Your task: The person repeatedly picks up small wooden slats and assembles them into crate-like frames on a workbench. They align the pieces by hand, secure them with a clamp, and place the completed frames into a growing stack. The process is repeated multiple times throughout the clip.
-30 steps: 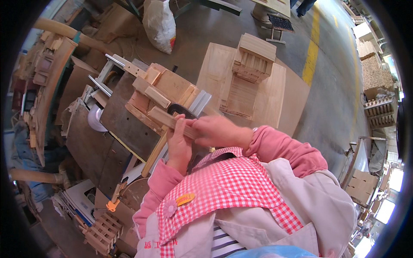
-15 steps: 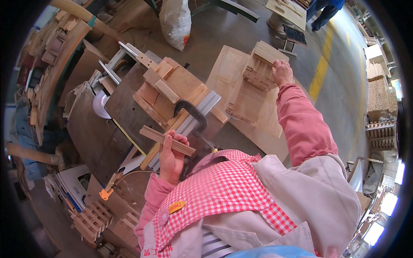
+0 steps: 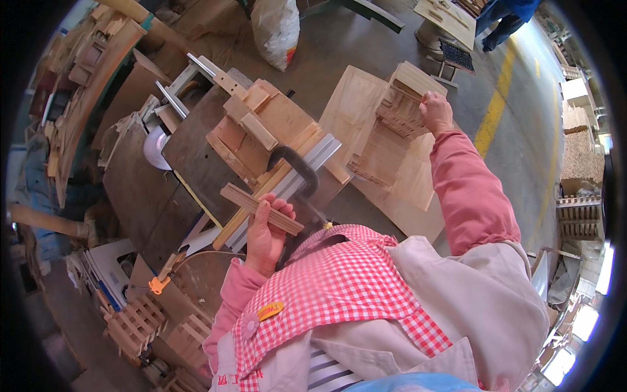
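Nearest, at the bottom of the frame, a red-and-white checked cotton apron (image 3: 339, 281) covers the person's front, with a smooth yellow badge (image 3: 271, 310) pinned on it. Just above it, left of centre, the left hand (image 3: 266, 243) has its grip closed around a wooden strip (image 3: 238, 197), straight, narrow and lined lengthwise; whether it is one piece or several, I cannot tell. The strip slants over the edge of a dark, flat counter (image 3: 192, 157).

Beside it, at the centre, a black curved clamp (image 3: 307, 173) arches over a ribbed silvery rail (image 3: 320, 155). Left of the clamp sit squared wooden blocks (image 3: 259, 130), and further left a pale, shiny round disc (image 3: 155, 147).

Right of upper centre, the right hand (image 3: 436, 112) touches a stack of wood pieces (image 3: 398, 111), its fingers curled; I cannot tell whether its grip has hold of one. The stack stands on a smooth, pale board (image 3: 346, 98).

Farthest, along the top, are a crinkled white sack (image 3: 277, 32) and, at upper right, another person in blue (image 3: 513, 14).
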The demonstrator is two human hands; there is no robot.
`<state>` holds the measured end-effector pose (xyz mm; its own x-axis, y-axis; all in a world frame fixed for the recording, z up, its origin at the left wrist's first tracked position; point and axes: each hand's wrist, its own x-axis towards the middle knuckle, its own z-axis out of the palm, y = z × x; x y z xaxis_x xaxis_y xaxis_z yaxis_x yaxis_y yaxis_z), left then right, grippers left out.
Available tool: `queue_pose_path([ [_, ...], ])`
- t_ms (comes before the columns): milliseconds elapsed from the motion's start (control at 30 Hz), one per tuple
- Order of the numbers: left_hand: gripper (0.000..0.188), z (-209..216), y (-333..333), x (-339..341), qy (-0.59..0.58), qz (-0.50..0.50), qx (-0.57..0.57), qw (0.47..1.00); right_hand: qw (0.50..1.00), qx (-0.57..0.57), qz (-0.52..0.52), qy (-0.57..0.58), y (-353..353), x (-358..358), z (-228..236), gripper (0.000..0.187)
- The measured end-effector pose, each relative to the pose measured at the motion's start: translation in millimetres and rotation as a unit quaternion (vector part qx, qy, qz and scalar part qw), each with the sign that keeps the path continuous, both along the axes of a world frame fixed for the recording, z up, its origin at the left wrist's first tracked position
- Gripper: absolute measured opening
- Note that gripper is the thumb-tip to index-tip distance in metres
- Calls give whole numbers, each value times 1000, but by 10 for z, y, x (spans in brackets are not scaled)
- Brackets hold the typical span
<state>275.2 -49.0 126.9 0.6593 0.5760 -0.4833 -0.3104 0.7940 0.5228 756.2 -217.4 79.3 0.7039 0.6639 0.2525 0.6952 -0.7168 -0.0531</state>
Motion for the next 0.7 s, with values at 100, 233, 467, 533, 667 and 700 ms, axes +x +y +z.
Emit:
queue_pose_path([
  [100,32,-27,-9,44,2,-23,-3,1000,986,123,38,103,131,-388,283,14],
  [233,34,-36,-32,155,0,-41,1,999,920,256,172,243,516,-1510,567,13],
  [467,36,33,-47,196,-75,-2,-5,997,809,248,380,375,899,-3134,773,21],
  [533,43,31,-21,79,-92,-12,-10,996,778,234,438,386,910,-3253,771,23],
  [667,56,-3,20,-88,-134,-28,61,989,720,147,370,568,854,-3332,721,40],
  [700,57,2,21,-123,-120,-44,60,990,710,121,364,591,866,-3374,701,45],
])
